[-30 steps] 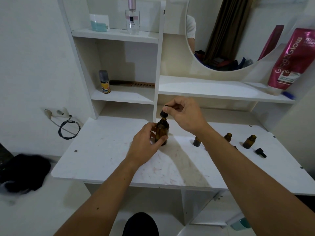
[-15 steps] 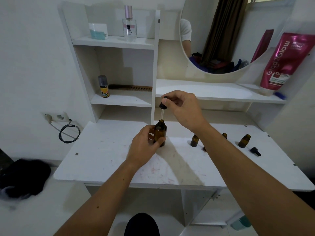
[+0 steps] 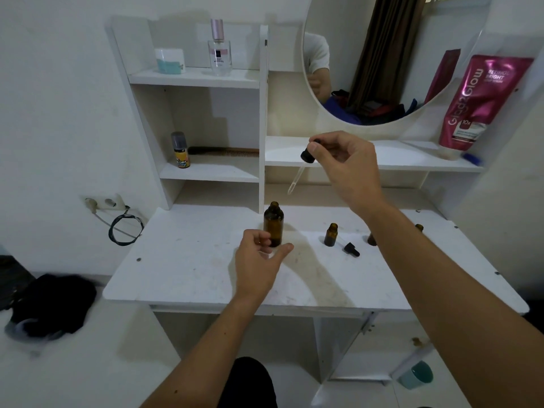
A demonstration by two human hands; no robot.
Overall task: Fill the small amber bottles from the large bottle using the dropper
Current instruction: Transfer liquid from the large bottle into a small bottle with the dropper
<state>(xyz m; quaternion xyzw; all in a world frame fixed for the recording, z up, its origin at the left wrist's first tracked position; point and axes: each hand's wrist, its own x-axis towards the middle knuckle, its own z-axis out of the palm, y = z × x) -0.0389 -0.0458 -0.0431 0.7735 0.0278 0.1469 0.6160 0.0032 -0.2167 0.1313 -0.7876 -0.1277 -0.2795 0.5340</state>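
- Above the large bottle [image 3: 273, 224], up and to its right, our right hand [image 3: 347, 169] pinches the dropper [image 3: 303, 164] by its black bulb, thumb and fingers curled round it. Glass tube hangs clear of the neck, tip slanted down-left; holding it high keeps the tip off everything.
- We can't tell whether the tube carries liquid; glass is too thin and pale to read.
- Large bottle stands upright and uncapped on the white tabletop [image 3: 182, 260], mouth free for the next dip.
- Just in front of the large bottle, our left hand [image 3: 259, 260] hovers with fingers loosely curled, thumb out, gripping nothing. Looks placed to steady a bottle when needed.
- Right of the large bottle, the nearest small amber bottle [image 3: 331, 234] stands upright and open, well apart from it. Probably the first target, being the shortest carry.
- Just right of that small bottle lies a spare dropper cap [image 3: 351, 249] on its side, off so the neck stays open.
- Further right, two more small bottles [image 3: 371, 239] are partly hidden by our right forearm; fill level unreadable.
- Our read: transfer step, dropper heading to a small bottle. Risk is a drip over the tabletop.
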